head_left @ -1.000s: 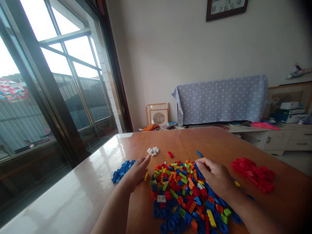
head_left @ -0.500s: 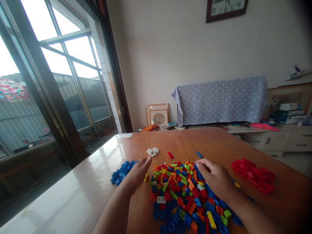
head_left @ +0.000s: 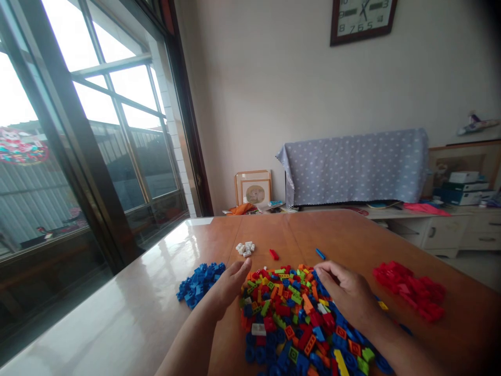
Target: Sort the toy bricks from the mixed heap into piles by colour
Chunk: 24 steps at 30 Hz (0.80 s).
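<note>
Your left hand had shifted from the blue bricks, bringing closer the mixed bricks between it and your curled right hand. Whether either held anything, I couldn't tell.

Daylight from tall windows at left; upper panes blown white. Broad glare across left tabletop. Wall dim grey. Right edge vignetted, upper corner blackest. Wide-angle stretch toward margins. Bricks slightly soft.

Dark-framed clock: hangs on wall. Polka-dot cover, grey-blue: hangs draped. Framed picture: stands upright. White cabinet: bears pink cloth, stacked boxes.
</note>
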Each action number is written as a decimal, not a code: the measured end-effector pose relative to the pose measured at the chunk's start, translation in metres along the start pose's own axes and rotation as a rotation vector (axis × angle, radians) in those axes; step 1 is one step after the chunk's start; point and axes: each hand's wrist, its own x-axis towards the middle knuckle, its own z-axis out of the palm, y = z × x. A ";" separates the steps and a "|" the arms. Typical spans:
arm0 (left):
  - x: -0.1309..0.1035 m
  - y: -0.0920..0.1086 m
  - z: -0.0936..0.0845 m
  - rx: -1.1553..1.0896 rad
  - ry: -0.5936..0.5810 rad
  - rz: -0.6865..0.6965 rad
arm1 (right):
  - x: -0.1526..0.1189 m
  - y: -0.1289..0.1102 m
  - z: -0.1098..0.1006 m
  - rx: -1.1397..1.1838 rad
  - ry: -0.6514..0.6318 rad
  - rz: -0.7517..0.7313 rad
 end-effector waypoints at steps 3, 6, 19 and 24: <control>0.001 0.001 0.001 0.003 0.012 0.011 | 0.000 0.001 0.000 -0.001 0.006 0.001; 0.002 0.003 0.001 0.015 0.023 0.034 | 0.000 0.000 0.000 0.002 -0.002 -0.005; 0.015 -0.013 0.024 0.068 0.013 0.086 | 0.003 0.004 -0.001 0.019 0.043 -0.014; 0.029 -0.032 0.032 0.315 0.103 0.272 | 0.008 0.014 0.001 0.022 0.080 -0.007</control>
